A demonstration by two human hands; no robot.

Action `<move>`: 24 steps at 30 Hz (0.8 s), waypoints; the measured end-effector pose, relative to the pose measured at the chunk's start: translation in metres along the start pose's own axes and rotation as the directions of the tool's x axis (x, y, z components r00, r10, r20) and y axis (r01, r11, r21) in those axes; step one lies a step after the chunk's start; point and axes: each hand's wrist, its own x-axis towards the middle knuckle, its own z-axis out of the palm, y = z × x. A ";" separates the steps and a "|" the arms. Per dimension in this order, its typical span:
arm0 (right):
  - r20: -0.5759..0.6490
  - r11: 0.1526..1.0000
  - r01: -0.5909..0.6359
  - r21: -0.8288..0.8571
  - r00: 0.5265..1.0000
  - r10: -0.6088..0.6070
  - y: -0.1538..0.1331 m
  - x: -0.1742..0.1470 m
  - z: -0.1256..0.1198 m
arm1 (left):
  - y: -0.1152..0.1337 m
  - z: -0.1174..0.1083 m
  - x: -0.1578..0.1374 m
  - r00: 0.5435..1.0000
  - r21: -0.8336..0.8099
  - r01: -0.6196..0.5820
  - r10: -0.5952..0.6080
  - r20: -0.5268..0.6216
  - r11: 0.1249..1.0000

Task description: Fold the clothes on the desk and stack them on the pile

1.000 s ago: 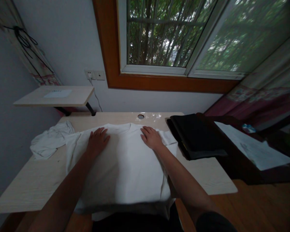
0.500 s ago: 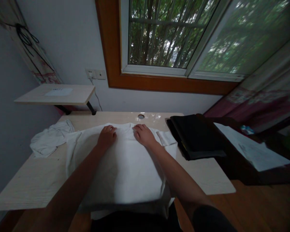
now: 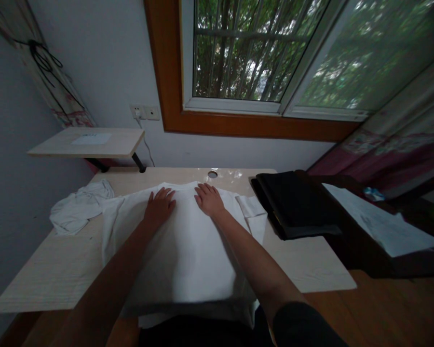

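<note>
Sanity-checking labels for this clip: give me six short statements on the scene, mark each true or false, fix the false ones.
1. The left hand and the right hand both touch the shirt. True.
2. The right hand is clenched in a fist. False: its fingers lie spread on the shirt.
3. A crumpled cloth is on the table, left of the shirt. True.
4. The cloth and the shirt are both black. False: both are white.
5. The black item is right of the shirt. True.
6. The left hand overlaps the right hand. False: they are apart, with shirt showing between them.
</note>
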 end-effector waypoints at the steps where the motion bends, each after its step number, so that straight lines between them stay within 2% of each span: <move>1: 0.016 1.000 0.020 0.014 1.000 -0.020 0.004 -0.001 0.000 | -0.002 0.000 -0.001 1.000 -0.004 -0.005 0.005 0.014 1.000; 7: 0.006 0.992 0.118 0.038 0.993 -0.119 0.036 -0.012 -0.001 | -0.014 -0.003 -0.006 0.996 -0.004 -0.049 0.049 0.070 0.999; 16: -0.025 0.998 0.046 0.033 0.999 -0.046 0.082 -0.052 -0.024 | -0.044 -0.007 -0.022 0.997 0.076 0.077 -0.077 -0.007 0.994; 24: -0.107 0.994 -0.007 0.107 0.994 0.019 0.118 -0.083 -0.038 | -0.063 -0.010 -0.038 0.994 0.132 0.110 -0.109 -0.015 0.985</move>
